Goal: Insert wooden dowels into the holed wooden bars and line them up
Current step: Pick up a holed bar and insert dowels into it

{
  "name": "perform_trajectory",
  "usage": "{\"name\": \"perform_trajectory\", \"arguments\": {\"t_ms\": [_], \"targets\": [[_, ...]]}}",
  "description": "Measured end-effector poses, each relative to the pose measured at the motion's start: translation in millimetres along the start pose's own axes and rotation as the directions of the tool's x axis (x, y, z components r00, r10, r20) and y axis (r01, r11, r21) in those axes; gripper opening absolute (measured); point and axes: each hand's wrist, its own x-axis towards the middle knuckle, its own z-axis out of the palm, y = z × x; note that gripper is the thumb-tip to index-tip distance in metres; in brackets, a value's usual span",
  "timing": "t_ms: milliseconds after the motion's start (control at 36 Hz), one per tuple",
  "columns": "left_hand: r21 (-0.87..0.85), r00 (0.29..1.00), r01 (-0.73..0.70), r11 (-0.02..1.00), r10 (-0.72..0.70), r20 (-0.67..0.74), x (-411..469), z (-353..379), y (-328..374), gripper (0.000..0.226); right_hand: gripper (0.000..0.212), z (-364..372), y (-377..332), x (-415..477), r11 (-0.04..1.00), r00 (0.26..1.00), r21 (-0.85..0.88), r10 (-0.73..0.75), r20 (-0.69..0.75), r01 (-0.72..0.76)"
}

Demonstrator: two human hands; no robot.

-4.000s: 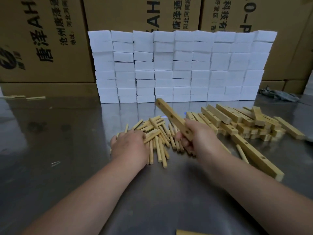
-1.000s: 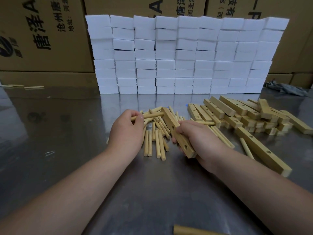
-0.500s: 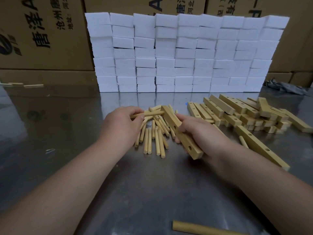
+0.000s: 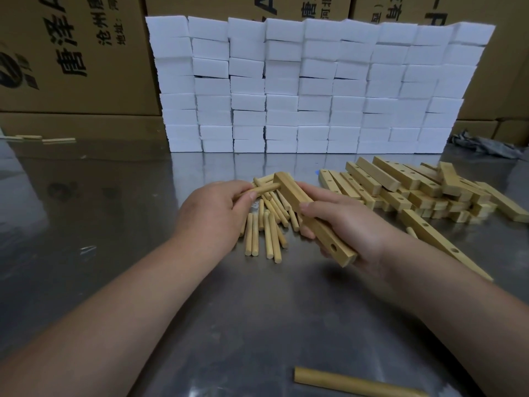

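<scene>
My right hand grips a holed wooden bar that slants from upper left to lower right over the steel table; a hole shows near its lower end. My left hand pinches a wooden dowel whose tip meets the left side of the bar near its far end. Below and between the hands lies a loose pile of dowels. To the right sits a heap of holed bars, and one long bar with a dowel in it lies beside my right forearm.
A wall of stacked white blocks stands behind the piles, with cardboard boxes behind it. One thick dowel lies at the near edge. A grey rag is at the far right, a few dowels at the far left.
My left hand lifted one dowel out of the pile and brought its tip to the bar's far end. My right hand lowered the bar toward the table and drew it slightly nearer.
</scene>
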Motion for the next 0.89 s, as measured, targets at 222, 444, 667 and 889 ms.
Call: {"name": "perform_trajectory", "arguments": {"t_ms": [222,444,667,889], "targets": [[-0.124,0.991,0.127,0.984,-0.12,0.065,1.1,-3.5,1.3,0.02,0.036,-2.4,1.9,-2.2,0.994,1.0,-0.109,-0.018,0.002,0.018],[-0.15,0.963,0.249,0.957,-0.228,0.147,4.4,-3.2,0.4,0.037,0.035,-2.4,3.6,-1.7,0.98,0.998,-0.194,-0.059,-0.021,0.054],[-0.19,0.979,0.202,0.961,-0.203,0.011,5.6,-2.7,1.6,0.028,0.029,3.8,9.8,1.9,0.998,0.997,-0.066,-0.029,-0.066,0.025],[-0.013,0.97,0.243,0.97,-0.243,-0.001,6.1,-0.7,-2.7,0.027,0.018,-9.3,14.2,19.0,0.966,0.843,0.236,0.212,-0.495,-0.104]]}}
